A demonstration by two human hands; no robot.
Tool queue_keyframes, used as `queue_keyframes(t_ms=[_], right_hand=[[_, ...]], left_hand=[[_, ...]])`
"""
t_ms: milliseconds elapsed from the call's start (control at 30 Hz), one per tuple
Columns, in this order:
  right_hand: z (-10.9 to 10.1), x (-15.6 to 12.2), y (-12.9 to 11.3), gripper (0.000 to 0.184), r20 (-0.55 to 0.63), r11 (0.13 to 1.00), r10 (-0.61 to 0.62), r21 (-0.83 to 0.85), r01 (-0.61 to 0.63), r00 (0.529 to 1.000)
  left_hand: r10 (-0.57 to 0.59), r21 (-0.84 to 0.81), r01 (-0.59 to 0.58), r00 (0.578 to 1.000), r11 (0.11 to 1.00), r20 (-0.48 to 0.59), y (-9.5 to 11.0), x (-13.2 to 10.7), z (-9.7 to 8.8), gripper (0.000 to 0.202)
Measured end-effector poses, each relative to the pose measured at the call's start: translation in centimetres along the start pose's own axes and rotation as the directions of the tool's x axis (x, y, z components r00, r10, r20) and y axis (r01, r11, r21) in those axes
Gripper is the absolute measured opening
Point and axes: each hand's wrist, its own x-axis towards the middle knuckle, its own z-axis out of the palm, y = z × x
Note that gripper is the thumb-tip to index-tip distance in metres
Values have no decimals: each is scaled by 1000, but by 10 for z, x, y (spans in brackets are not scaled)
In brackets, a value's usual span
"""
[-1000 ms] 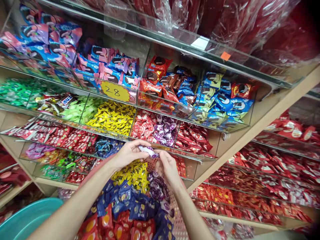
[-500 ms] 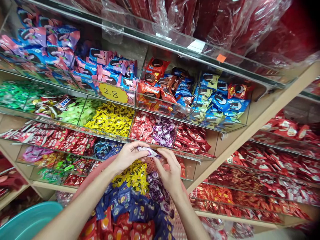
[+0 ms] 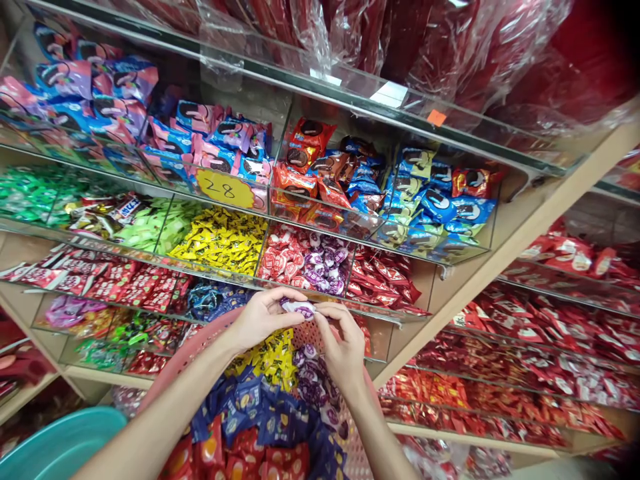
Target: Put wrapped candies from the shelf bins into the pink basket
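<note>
Between my two hands is a small candy point(image 3: 301, 309) in a white and purple twist wrapper. My left hand point(image 3: 260, 321) pinches its left end, and the fingers of my right hand point(image 3: 342, 340) are closed on its right end. Both hands are above a pink perforated basket point(image 3: 167, 373). Inside it, yellow-wrapped candies point(image 3: 275, 360) and purple-and-white candies point(image 3: 317, 383) lie toward the far side. Dark blue packets point(image 3: 250, 407) and red packets point(image 3: 240, 457) fill the near part. My forearms cover parts of the basket.
Clear-fronted shelves point(image 3: 320, 230) of sorted sweets rise in front, with a yellow price tag point(image 3: 225, 189) reading 28. A wooden divider point(image 3: 505, 263) slants up on the right, red packets beyond it. At lower left stands a teal tub point(image 3: 65, 440).
My fingers have shifted on the candy, and more of its wrapper shows now. Both hands stay above the basket. The view has moved slightly.
</note>
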Motion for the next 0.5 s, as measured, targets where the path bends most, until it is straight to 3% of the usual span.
queue_keyframes(t_ms=[100,267,367,500], right_hand=[[-1,-3,5,15,-30,992,-109,-72,106,994],[-3,-7,8,24,32,955,-246,-163,248,969],[-4,-6,4,17,-2,970,-205,-136,203,979],[-5,-1,0,13,-72,1000,12,-17,-14,997]], left_hand=[[22,3,-22,1000,1000,-20,0,0,0,28],[55,33,-53,997,998,-53,0,1,-1,26],[79,36,-77,996,996,-42,0,1,-2,25],[119,78,-117,993,990,-25,0,1,-3,23]])
